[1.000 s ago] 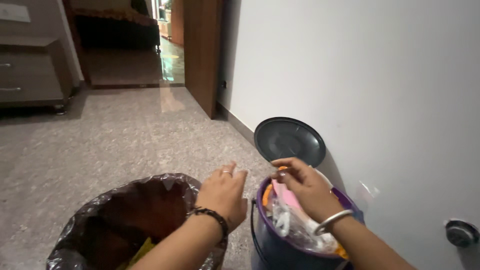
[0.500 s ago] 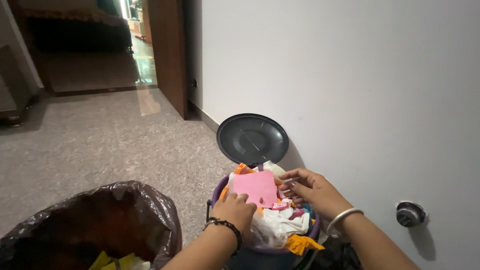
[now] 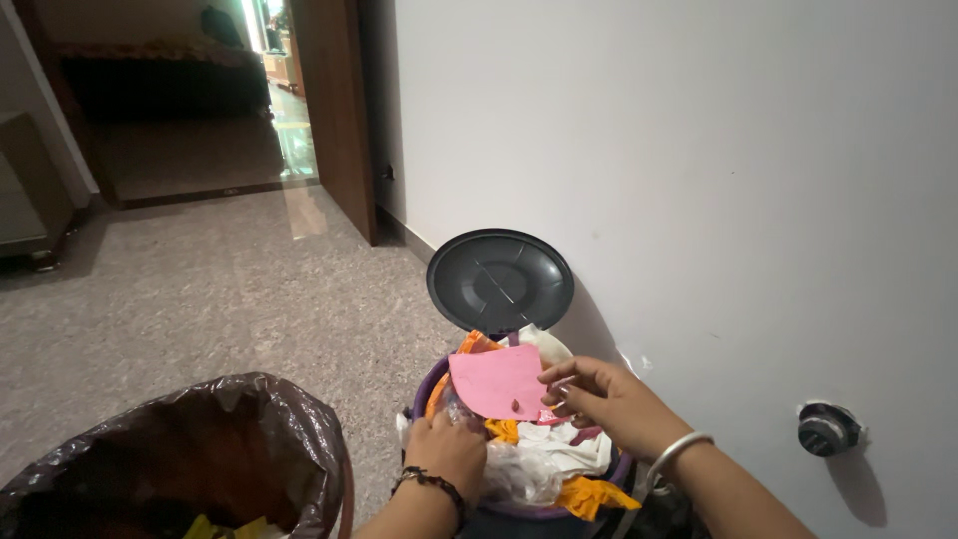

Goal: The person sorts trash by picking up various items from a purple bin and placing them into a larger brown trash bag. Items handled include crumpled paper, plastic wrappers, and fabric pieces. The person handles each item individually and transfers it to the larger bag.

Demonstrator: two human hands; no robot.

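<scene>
Speckled grey stone floor [image 3: 200, 299] runs along the white wall. Sitting right on it: a purple plastic bin [image 3: 424, 384] stuffed with rubbish, and a bin lined with a black plastic bag [image 3: 289, 419] just left of it.

Both forearms are reaching forward side by side, the left hand [image 3: 446, 451] lying knuckles up with its fingers curling downward, the right hand [image 3: 597, 397] angling inward with its fingertips [image 3: 555, 382] pinching together.
</scene>
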